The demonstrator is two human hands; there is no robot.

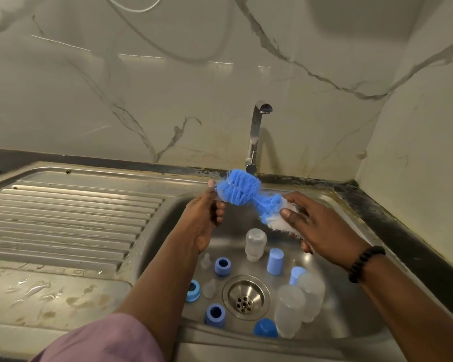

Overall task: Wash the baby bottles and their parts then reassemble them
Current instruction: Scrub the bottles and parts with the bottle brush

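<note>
Right now both hands are up over the sink basin (pixel 351 220), busy with a blue bottle brush (pixel 242 192). The left hand (pixel 207 218) curls round its handle end, and the right hand (pixel 311 228) closes on the white bristly end, so each hand is clamped on the brush. I cannot tell whether a small part sits hidden inside the right palm.

Down in the basin the bottle pieces wait around the drain (pixel 245 296): 3 clear bottles, 1 (pixel 255 244) behind the drain and 2 (pixel 298 304) to its right, plus blue collars (pixel 222 266), blue caps (pixel 275 260) and clear teats (pixel 209 288).

These are likely light plastic, and wet — so slippery. A bottle probably wants a full wrap round its body rather than a fingertip pinch. The teats look soft and will squash; hold them at the flange. Collars seem stiff enough to pinch by the rim. No water shows at the tap (pixel 256 131).
</note>
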